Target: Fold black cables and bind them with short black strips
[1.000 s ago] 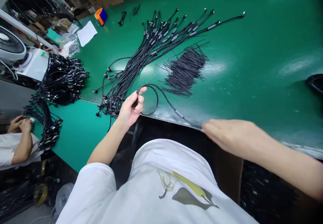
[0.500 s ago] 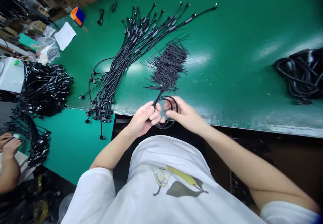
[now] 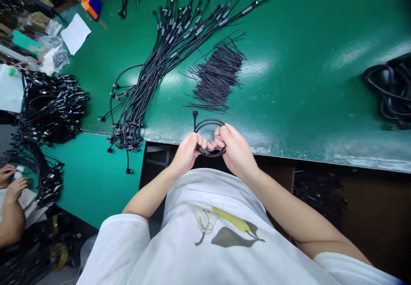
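My left hand [image 3: 188, 154] and my right hand [image 3: 233, 148] meet at the near edge of the green table [image 3: 305, 88]. Both are closed on a black cable wound into a small coil [image 3: 208, 127]. One plug end of the coil sticks up at its left. Just beyond the coil lies a pile of thin black ties [image 3: 218, 76]. Farther left, a long fan of straight black cables [image 3: 160, 58] stretches across the table, plugs at both ends.
A big heap of finished black cables [image 3: 51, 107] sits at the left, over a lower teal surface [image 3: 93, 182]. More coiled cables [image 3: 390, 90] lie at the right edge. Paper [image 3: 75, 33], bags and an orange-blue object [image 3: 91, 4] are far left. Another person's hands [image 3: 11, 182] work at the lower left.
My right hand came in from the right and joined the left. The loose loop of cable became a tight small coil held by both hands at the table edge.
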Demonstrator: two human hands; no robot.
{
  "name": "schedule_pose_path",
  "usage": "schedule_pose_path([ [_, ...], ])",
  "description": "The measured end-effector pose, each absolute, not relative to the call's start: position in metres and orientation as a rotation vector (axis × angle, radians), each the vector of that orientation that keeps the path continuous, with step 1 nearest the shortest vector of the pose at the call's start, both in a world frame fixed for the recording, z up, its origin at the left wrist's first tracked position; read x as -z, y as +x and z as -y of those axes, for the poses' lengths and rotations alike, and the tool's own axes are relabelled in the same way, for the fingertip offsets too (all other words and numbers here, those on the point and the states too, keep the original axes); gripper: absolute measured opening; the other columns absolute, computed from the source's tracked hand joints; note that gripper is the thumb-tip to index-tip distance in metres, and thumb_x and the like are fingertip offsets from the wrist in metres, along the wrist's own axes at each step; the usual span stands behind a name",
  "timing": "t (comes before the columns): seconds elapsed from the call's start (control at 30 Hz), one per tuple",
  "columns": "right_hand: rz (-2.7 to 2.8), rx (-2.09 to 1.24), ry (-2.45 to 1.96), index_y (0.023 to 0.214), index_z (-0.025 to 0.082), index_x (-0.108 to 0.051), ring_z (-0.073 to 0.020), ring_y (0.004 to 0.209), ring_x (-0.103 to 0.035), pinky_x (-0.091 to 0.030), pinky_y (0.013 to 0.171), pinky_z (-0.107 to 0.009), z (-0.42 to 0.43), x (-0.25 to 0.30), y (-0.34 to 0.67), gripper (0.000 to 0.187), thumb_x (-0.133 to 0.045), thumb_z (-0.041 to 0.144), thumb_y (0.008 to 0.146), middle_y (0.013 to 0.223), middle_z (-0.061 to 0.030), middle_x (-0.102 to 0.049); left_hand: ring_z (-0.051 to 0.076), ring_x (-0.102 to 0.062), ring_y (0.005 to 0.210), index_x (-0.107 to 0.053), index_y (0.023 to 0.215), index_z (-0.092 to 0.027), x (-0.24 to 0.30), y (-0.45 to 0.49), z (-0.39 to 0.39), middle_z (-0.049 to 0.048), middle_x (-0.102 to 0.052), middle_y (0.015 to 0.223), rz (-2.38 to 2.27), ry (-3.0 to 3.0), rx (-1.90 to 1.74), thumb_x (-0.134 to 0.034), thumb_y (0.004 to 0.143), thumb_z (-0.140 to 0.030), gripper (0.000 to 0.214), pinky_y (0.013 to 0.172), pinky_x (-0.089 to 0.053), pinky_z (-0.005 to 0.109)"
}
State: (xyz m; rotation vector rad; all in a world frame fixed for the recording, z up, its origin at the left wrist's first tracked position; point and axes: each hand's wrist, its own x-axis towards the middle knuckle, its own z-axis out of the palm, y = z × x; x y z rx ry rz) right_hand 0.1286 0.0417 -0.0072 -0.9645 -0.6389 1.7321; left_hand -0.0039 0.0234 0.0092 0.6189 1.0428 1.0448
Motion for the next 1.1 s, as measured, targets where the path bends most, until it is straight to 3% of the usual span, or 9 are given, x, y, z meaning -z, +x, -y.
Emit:
schedule_pose_path([
  [0.07, 0.551, -1.707, -0.967, 0.077, 0.019, -0.050, -0.0046, 0.048, -0.025, -0.029, 0.042, -0.017, -0.041, 0.004, 0.128, 0.043, -0.069, 0.058, 0.082, 0.061, 0.0081, -0.027, 0.012, -0.057, 0.065, -0.045, 0.066, -0.018, 0.000, -0.004, -0.021, -0.0031, -0.048, 0.063, -1.062, 0.708, -0.974, -0.058, 0.085, -0.062, 0.049, 0.072, -0.046, 0.026],
  [0.13, 0.523, -1.706, -0.954, 0.075, 0.020, -0.047, -0.0046, 0.047, -0.023, -0.025, 0.040, -0.017, -0.040, 0.001, 0.125, 0.045, -0.068, 0.059, 0.082, 0.060, 0.0081, -0.025, 0.012, -0.057, 0.065, -0.045, 0.067, -0.018, 0.006, -0.005, -0.018, -0.0026, -0.050, 0.063, -1.112, 0.812, -0.900, -0.055, 0.084, -0.067, 0.052, 0.071, -0.044, 0.026],
  [0.23, 0.566, -1.701, -0.916, 0.081, 0.022, -0.048, -0.0075, 0.055, -0.042, -0.033, 0.042, -0.018, -0.033, -0.001, 0.121, 0.044, -0.066, 0.062, 0.082, 0.071, 0.0036, -0.043, 0.014, -0.057, 0.070, -0.055, 0.085, -0.017, 0.005, -0.011, -0.015, -0.0005, -0.058, 0.069, -1.147, 0.989, -0.752, -0.061, 0.081, -0.064, 0.048, 0.072, -0.043, 0.027],
  [0.37, 0.763, -1.678, -0.896, 0.097, 0.026, -0.049, -0.0142, 0.082, -0.060, -0.041, 0.047, -0.020, -0.022, -0.002, 0.118, 0.042, -0.057, 0.065, 0.087, 0.105, -0.0040, -0.059, 0.016, -0.056, 0.073, -0.059, 0.097, -0.018, -0.001, -0.016, -0.014, -0.0006, -0.060, 0.077, -1.091, 1.149, -0.600, -0.073, 0.079, -0.041, 0.033, 0.073, -0.043, 0.028],
  [0.5, 0.762, -1.658, -0.883, 0.098, 0.027, -0.045, -0.0094, 0.060, -0.049, -0.034, 0.043, -0.018, -0.024, -0.007, 0.118, 0.041, -0.055, 0.066, 0.088, 0.083, 0.0013, -0.056, 0.016, -0.053, 0.078, -0.061, 0.086, -0.017, 0.002, -0.015, -0.012, -0.0003, -0.058, 0.079, -1.058, 1.078, -0.600, -0.080, 0.072, -0.035, 0.030, 0.078, -0.044, 0.029],
  [0.67, 0.671, -1.742, -0.866, 0.090, 0.025, -0.047, -0.0050, 0.044, -0.024, -0.025, 0.041, -0.018, -0.045, -0.011, 0.120, 0.050, -0.055, 0.073, 0.083, 0.061, 0.0073, -0.038, 0.020, -0.063, 0.094, -0.062, 0.108, -0.018, 0.005, -0.016, -0.010, 0.0064, -0.066, 0.101, -0.843, 0.574, -0.593, -0.081, 0.067, -0.055, 0.059, 0.089, -0.048, 0.035],
  [0.87, 0.680, -1.822, -0.839, 0.089, 0.025, -0.046, -0.0053, 0.045, -0.025, -0.027, 0.042, -0.019, -0.047, -0.010, 0.121, 0.053, -0.056, 0.076, 0.080, 0.062, 0.0068, -0.039, 0.017, -0.062, 0.082, -0.065, 0.097, -0.014, 0.007, -0.007, -0.007, 0.0072, -0.067, 0.091, -0.783, 0.522, -0.529, -0.077, 0.057, -0.070, 0.070, 0.082, -0.050, 0.036],
  [1.0, 0.743, -1.792, -0.877, 0.088, 0.025, -0.047, -0.0057, 0.047, -0.028, -0.028, 0.043, -0.019, -0.044, -0.008, 0.122, 0.052, -0.059, 0.075, 0.080, 0.064, 0.0060, -0.040, 0.013, -0.055, 0.073, -0.064, 0.081, -0.013, 0.010, 0.002, -0.010, 0.0013, -0.061, 0.074, -0.870, 0.694, -0.505, -0.081, 0.053, -0.066, 0.063, 0.074, -0.045, 0.030],
  [1.1, 0.755, -1.835, -0.863, 0.086, 0.024, -0.048, -0.0054, 0.048, -0.027, -0.028, 0.043, -0.019, -0.046, -0.007, 0.125, 0.053, -0.058, 0.075, 0.079, 0.065, 0.0058, -0.038, 0.019, -0.061, 0.086, -0.068, 0.087, -0.013, 0.006, 0.004, -0.017, 0.0050, -0.067, 0.084, -0.865, 0.743, -0.430, -0.086, 0.054, -0.057, 0.058, 0.083, -0.046, 0.033],
])
